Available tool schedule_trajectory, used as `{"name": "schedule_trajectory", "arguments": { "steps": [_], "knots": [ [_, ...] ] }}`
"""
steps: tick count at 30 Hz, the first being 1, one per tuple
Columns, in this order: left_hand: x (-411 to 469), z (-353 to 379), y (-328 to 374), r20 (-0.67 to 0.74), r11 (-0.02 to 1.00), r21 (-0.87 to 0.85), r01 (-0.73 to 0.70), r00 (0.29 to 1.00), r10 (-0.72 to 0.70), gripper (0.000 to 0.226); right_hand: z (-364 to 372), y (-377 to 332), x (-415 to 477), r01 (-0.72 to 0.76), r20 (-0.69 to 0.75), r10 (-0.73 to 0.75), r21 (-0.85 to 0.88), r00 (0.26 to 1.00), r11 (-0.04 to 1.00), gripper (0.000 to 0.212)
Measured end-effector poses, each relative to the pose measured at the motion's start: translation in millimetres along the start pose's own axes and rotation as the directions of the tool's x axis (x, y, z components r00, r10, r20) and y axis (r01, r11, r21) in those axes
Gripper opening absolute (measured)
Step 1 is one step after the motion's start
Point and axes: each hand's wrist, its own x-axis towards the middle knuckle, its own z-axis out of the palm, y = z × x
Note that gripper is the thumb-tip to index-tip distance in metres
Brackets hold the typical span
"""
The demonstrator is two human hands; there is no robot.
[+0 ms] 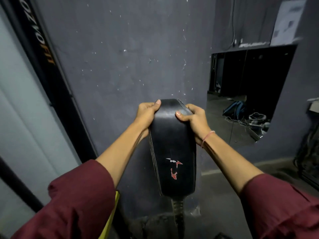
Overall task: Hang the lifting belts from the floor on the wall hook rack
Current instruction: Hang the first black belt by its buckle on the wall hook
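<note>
A black leather lifting belt (172, 152) is held up off the floor (224, 195) at the centre of the frame, in front of a dark grey wall (120, 57). Its upper fold is gripped from both sides. The left hand (146, 112) is closed on the left edge, with the thumb laid over the front face and the fingers curled behind. The right hand (193, 118) is clamped on the right edge, with the thumb pressed to the face and the fingers wrapped round the stitched border. The belt's wide body hangs straight down between the forearms, and a narrower strap end (177, 209) dangles below it at the lower centre. The pick-up is judged to be done for this belt, while the hanging is not yet done. No hook rack is seen anywhere in the frame, so it has yet to be reached or brought into view. Whether other belts remain on the floor cannot be told. On the belt's face a small red and white logo (174, 168) is printed, with a lightning-like mark above a red figure, and no wording in it can be read. At the upper left a black frame strip (39, 49) carries white and orange lettering, seen turned on its side. The orange part looks like "FIT", and the rest is not legible with certainty. A paper notice (288, 19) is fixed at the upper right, too blurred to be read.
</note>
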Motion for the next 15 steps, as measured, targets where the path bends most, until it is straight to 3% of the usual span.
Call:
{"name": "schedule_trajectory", "arguments": {
  "steps": [5,9,10,11,15],
  "knots": [
    [10.4,-10.6,6.3,0.112,0.991,0.07,-0.112,0.988,0.104,0.027,4.6,-17.5,-0.5,0.008,0.062,-0.005,-0.051,0.998,0.999,0.015],
    [10.9,-15.6,1.4,0.199,0.991,0.043,-0.124,0.973,0.113,0.022,23.3,-37.2,13.0,-0.044,0.047,0.046,-0.06,0.998,0.997,0.045],
    [11.5,-17.1,1.1,0.199,0.997,0.012,-0.07,0.978,0.066,0.022,29.1,-38.8,13.8,-0.019,0.043,0.023,-0.102,0.999,0.995,0.051],
    [14.6,-20.0,1.5,0.21,0.999,-0.022,0.026,0.977,-0.021,0.037,33.6,-37.2,16.0,0.012,0.046,-0.006,-0.132,0.999,0.991,0.049],
    [39.6,-44.9,4.8,0.299,0.909,-0.077,0.409,0.88,-0.37,0.093,46.7,-23.7,3.9,0.142,0.091,-0.132,-0.113,0.987,0.983,0.02]
  ]
}}
